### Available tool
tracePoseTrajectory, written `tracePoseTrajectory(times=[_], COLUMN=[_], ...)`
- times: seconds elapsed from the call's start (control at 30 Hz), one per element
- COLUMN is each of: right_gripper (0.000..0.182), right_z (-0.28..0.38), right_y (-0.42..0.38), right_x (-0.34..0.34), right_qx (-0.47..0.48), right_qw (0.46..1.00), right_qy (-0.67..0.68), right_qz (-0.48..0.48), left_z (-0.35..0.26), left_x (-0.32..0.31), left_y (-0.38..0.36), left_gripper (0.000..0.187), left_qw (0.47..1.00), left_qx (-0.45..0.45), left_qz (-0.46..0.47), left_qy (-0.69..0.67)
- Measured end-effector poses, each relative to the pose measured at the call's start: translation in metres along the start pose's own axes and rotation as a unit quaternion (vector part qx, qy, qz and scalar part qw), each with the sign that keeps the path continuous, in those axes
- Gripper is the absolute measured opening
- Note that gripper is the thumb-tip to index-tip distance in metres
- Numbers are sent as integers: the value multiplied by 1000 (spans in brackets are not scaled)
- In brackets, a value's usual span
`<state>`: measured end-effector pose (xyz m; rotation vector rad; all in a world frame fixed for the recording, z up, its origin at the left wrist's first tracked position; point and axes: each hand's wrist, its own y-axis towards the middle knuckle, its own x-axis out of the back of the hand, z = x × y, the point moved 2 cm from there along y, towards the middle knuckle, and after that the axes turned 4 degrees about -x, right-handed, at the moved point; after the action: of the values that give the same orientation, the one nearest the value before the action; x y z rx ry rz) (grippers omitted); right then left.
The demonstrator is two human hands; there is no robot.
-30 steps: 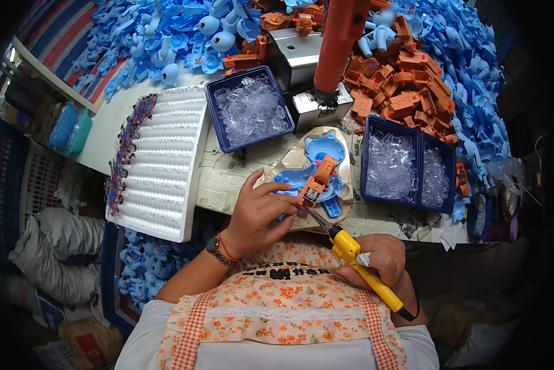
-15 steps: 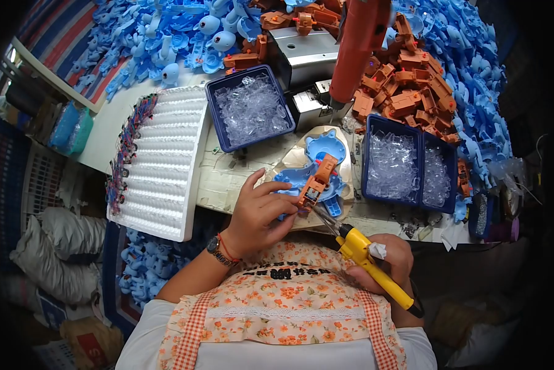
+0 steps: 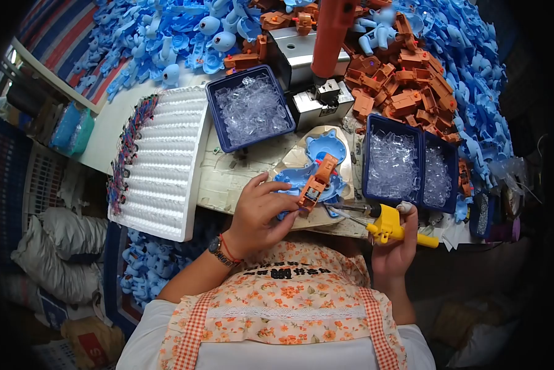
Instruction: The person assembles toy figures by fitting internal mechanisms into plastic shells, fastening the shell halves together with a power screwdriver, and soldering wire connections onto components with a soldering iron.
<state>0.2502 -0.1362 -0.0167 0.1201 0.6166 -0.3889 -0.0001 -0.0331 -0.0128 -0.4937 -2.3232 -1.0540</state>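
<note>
Item 1, nearest, at the near edge of the table: my right hand (image 3: 393,250), grip clenched around the yellow soldering iron (image 3: 391,225). Changed: a second ago the iron pointed up and away from me with its tip at the orange part; now it lies almost level along the near edge, tip pointing left and clear of the work. I read this as the joint being finished, or a pause between joints.

Item 2, left of it: my left hand (image 3: 258,213), position unchanged, fingertips pinching the lower end of the orange motor housing (image 3: 317,185). It stands tilted on the blue toy shell (image 3: 314,169), which sits on a pale work mat (image 3: 289,163) in the middle of the table.

Item 3, right of the shell: two blue bins of clear plastic pieces (image 3: 406,163), side by side, touching.

Item 4, left side of the table: white foam tray (image 3: 160,160), with small dark components lined along its left edge.

Item 5, further back: a third blue bin of clear pieces (image 3: 249,108), beside a metal fixture (image 3: 308,68).

Item 6, above the fixture: hanging red tool (image 3: 332,31); it has swung since a half second ago.

Item 7, far edge: heaps of orange housings (image 3: 406,86) and blue shells (image 3: 166,37).
</note>
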Motion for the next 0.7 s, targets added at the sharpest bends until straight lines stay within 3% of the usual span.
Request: tracePoseTrajectory(times=[0.03,0.1,0.23,0.43,0.7], right_gripper=[37,30,41,34,37], right_z=[1,8,21,24,29], right_y=[1,-1,-8,2,7], right_x=[-2,-9,-23,-33,-47], right_qx=[19,89,161,329,373], right_qw=[999,992,957,838,780], right_qy=[-25,-89,-235,-399,-454], right_qz=[-27,8,51,175,216], left_z=[0,-1,-6,-6,-8], left_x=[0,-1,1,4,5], left_y=[0,1,9,19,26], left_gripper=[10,9,5,7,7], left_qw=[1000,999,996,997,998], left_qx=[7,23,71,68,48], left_qz=[-4,-19,-54,-27,-29], left_qy=[-5,-17,-32,-33,-4])
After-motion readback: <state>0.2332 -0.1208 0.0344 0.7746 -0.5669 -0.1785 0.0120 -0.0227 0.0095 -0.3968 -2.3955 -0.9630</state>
